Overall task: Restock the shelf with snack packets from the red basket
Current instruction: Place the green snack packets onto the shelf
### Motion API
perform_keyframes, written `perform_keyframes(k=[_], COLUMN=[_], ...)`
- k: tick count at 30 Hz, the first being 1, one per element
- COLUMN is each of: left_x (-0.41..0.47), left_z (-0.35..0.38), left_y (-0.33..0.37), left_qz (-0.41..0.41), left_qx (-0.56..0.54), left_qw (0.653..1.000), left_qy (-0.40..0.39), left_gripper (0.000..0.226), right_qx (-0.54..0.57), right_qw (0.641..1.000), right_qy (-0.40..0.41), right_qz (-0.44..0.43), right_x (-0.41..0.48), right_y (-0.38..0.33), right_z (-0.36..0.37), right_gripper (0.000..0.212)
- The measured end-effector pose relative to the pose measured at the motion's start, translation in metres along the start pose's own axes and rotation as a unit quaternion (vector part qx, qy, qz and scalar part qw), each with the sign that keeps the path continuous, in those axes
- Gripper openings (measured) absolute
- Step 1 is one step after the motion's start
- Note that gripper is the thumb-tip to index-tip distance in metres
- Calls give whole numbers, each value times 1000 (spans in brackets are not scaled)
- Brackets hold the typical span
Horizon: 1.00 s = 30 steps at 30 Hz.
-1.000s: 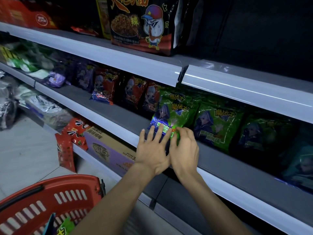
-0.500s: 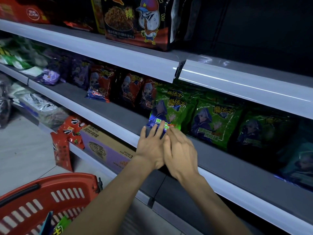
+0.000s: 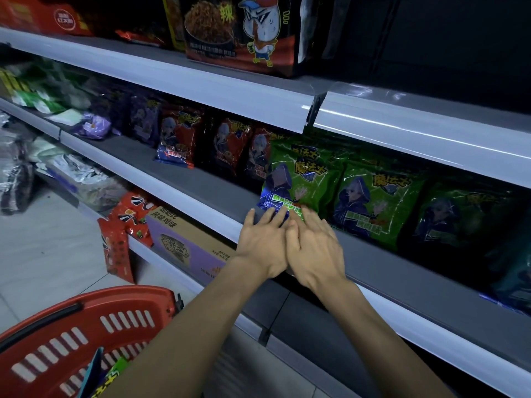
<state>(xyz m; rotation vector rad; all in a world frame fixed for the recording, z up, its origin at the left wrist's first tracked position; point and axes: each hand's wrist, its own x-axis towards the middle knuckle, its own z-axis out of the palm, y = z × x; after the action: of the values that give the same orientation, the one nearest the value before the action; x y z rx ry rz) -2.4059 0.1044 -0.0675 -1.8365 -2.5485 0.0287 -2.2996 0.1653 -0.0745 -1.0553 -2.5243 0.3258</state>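
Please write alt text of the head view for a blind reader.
A person's left hand and right hand, fingers straight, touch the bottom of a green packet standing on the middle shelf, between red packets and more green ones. A red basket with snacks is at lower left.

I count three green packets [image 3: 376,202], three red packets [image 3: 178,139] beside them, one red basket [image 3: 138,300], one cardboard box [image 3: 184,239], one big black noodle bag [image 3: 238,33], two hands: left hand [image 3: 263,245], right hand [image 3: 313,251].
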Motion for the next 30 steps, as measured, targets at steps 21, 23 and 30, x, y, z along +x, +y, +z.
perform_keyframes(k=[21,23,30], left_x=[-271,-304,-364], left_z=[-29,-20,17], left_y=[-54,-61,-64], left_qz=[-222,-275,-349], left_qx=[-251,-357,-452], left_qw=[942,892,821], left_qy=[19,30,14], left_gripper=[92,91,73], right_qx=[27,38,139], right_qw=[986,977,952], right_qy=[-72,-106,-204], right_qz=[-147,-181,-178], right_x=[-99,-126,-195], right_y=[-104,-118,-150], right_z=[-77,-73,-60], right_gripper=[55,58,42])
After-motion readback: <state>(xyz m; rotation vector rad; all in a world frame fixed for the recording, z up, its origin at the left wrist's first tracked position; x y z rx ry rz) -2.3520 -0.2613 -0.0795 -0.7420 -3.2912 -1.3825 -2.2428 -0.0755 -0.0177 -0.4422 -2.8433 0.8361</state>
